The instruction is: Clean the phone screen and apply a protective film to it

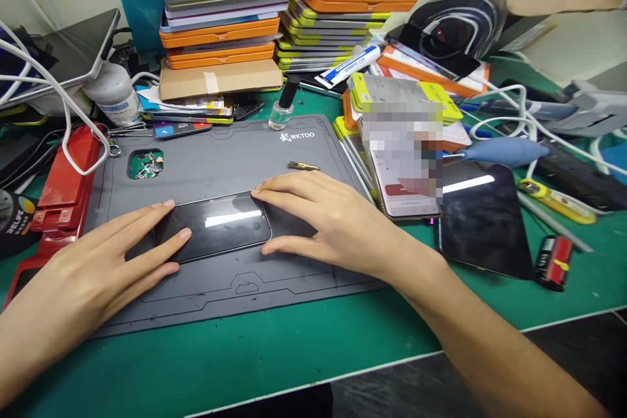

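A black phone point(220, 225) lies flat, screen up, on a grey work mat point(235, 157). My left hand point(105, 261) rests on the mat with its fingers stretched out, and the fingertips touch the phone's left end. My right hand point(318, 219) lies over the phone's right end, fingers spread, the thumb at the near edge and a fingertip at the far corner. Neither hand lifts the phone.
A small metal bit point(304, 166) and a glass bottle point(284, 111) sit on the mat's far side. Another phone point(406, 170) and a dark tablet point(482, 219) lie to the right. Stacked orange boxes point(225, 6) stand behind. A red tool point(63, 183) sits at left, cables around.
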Tool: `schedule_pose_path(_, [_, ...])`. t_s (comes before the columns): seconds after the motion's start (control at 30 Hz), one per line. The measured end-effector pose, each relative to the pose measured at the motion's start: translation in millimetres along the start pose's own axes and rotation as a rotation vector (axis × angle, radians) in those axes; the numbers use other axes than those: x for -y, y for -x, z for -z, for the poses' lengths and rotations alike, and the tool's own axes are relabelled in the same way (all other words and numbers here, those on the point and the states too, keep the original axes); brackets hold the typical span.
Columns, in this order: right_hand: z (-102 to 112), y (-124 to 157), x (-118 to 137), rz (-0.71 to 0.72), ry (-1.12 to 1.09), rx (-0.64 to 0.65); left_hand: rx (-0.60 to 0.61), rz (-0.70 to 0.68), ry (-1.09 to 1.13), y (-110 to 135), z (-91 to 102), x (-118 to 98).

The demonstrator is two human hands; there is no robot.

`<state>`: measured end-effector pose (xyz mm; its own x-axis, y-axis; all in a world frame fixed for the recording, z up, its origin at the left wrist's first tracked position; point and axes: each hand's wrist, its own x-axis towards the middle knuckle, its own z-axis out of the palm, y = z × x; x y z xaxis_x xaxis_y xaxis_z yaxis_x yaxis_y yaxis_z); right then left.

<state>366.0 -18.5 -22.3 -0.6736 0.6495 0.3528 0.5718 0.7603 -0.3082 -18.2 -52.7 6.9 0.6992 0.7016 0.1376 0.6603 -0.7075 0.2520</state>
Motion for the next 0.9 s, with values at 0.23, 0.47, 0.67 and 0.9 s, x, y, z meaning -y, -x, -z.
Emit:
schedule_pose_path(0.23, [2.1,-0.7,-0.1,-0.002,-0.013,0.016,-0.02,-0.041,-0.098,-3.2,-0.2,-2.9])
schedule_pose_path(0.47, [2.9,-1.3,-0.7,0.011,-0.012,0.001,-0.046,-0.042,-0.102,-6.6,0.3,-4.4])
schedule_pose_path(0.67, [5.3,-0.7,0.1,0.018,-0.022,-0.004,-0.041,-0.045,-0.111,-6.0,0.1,-2.4])
schedule_pose_path(0.9, [5.8,0.7,1.7,0.018,-0.023,-0.015,-0.034,-0.038,-0.113,-2.6,-1.0,-2.1])
